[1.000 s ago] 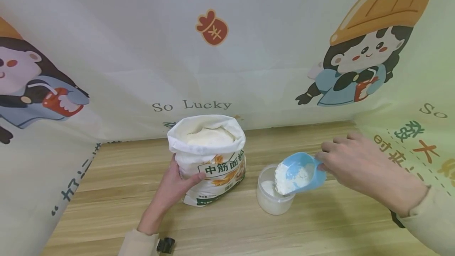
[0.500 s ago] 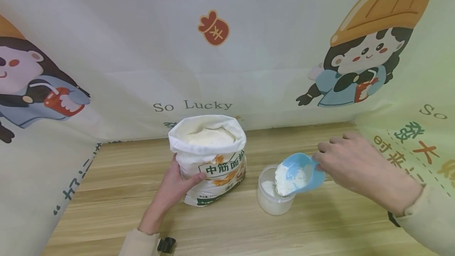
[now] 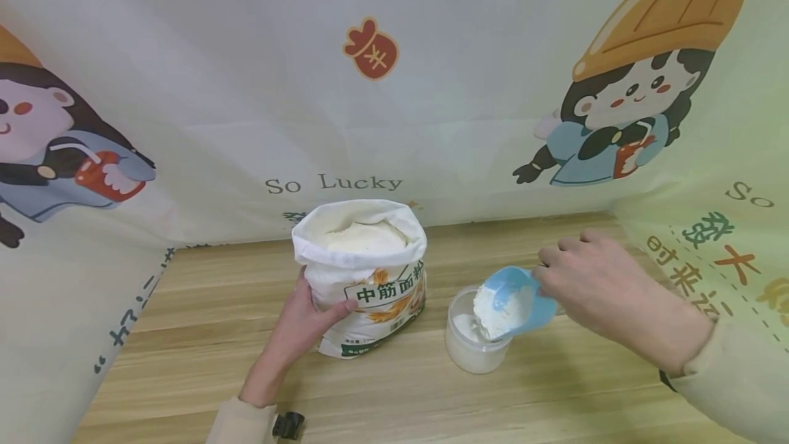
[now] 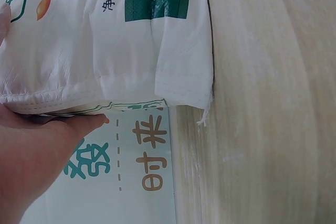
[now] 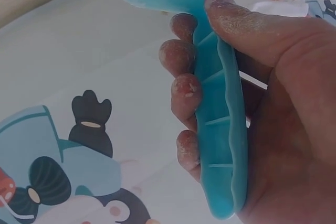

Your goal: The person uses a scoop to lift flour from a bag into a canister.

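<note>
A white bag of flour [image 3: 370, 286] with a rolled-down top stands upright, and the flour inside it [image 3: 366, 237] shows. My left hand [image 3: 308, 317] grips its left side, thumb across the front; the left wrist view shows the bag's lower edge [image 4: 94, 77] and part of the hand [image 4: 42, 156]. My right hand [image 3: 598, 286] holds a blue scoop [image 3: 539, 307] by its ribbed handle [image 5: 220, 129], with flour-dusted fingers curled round it. Flour [image 3: 502, 310] lies in the scoop, which tilts over the rim of a clear round tub [image 3: 474, 358] with white contents.
The bag and tub share a wood-grain tabletop [image 3: 382, 403], the tub to the bag's right. A printed white cloth [image 3: 246, 88] hangs behind and along both sides.
My right hand has shifted left and the scoop has moved slightly left over the tub, its mouth tipping a little further down. The left hand and the bag stay practically still.
</note>
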A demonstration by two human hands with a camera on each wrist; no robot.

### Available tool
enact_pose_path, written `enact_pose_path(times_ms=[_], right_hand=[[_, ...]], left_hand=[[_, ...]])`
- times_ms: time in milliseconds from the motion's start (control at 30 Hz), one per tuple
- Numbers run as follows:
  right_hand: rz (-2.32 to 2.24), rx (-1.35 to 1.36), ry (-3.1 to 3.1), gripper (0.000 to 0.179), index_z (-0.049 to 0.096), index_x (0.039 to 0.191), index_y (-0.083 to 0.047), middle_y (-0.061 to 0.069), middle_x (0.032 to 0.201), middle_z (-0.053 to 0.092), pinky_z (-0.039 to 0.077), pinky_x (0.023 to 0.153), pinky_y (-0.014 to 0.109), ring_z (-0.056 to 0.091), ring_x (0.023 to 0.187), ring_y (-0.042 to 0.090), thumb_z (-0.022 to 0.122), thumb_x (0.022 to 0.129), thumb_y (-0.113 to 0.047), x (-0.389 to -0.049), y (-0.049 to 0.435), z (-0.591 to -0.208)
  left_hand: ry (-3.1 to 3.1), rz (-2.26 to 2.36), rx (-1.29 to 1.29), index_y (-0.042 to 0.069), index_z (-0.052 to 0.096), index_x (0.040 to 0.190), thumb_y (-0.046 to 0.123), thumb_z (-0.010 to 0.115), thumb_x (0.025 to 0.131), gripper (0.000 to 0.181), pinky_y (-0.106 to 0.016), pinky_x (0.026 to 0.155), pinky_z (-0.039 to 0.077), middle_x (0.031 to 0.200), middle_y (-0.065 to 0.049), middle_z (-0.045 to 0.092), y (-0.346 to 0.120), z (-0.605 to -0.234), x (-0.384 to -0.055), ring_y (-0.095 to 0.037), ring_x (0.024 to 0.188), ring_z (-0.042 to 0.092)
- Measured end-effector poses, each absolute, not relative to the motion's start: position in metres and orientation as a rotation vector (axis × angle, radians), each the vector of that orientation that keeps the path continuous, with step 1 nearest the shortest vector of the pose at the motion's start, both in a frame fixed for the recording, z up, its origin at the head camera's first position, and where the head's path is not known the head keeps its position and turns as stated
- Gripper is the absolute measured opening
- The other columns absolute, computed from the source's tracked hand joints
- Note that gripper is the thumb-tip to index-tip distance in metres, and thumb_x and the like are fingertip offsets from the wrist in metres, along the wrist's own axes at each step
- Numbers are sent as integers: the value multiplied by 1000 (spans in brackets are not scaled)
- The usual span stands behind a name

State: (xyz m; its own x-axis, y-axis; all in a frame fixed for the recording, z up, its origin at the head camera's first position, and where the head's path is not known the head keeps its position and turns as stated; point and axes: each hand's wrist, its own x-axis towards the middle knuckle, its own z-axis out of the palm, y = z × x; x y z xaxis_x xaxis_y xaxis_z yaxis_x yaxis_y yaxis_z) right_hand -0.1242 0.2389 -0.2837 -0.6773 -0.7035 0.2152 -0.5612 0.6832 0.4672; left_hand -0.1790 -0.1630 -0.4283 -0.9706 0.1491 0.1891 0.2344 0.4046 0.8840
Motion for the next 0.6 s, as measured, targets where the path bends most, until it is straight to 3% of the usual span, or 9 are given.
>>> enact_pose_path(times_ms=[167, 400, 600], right_hand=[[-528, 994, -2512, 25, 72, 77, -15, -3, 72, 59, 40, 57, 31, 52, 64, 18, 93, 74, -26, -124, 235, -284], [-538, 1001, -2477, 28, 66, 70, -16, -3, 68, 54, 36, 54, 30, 45, 59, 16, 92, 69, -6, -123, 232, -283], [-540, 994, -2444, 28, 67, 71, -16, -2, 68, 56, 37, 54, 30, 48, 59, 17, 93, 67, -5, -123, 232, -283]], left_hand=[[-2574, -1636, -338, 11, 27, 157, 24, 87, 85, 95, -60, 109, 44, 140, -19, 58, -163, -427, -178, -38, 128, 57], [-2576, -1643, -324, 10, 27, 157, 25, 87, 86, 95, -60, 110, 43, 139, -20, 58, -162, -425, -178, -38, 128, 57], [-2568, -1630, -347, 9, 26, 157, 23, 87, 85, 95, -60, 109, 44, 139, -20, 58, -162, -427, -178, -38, 127, 58]])
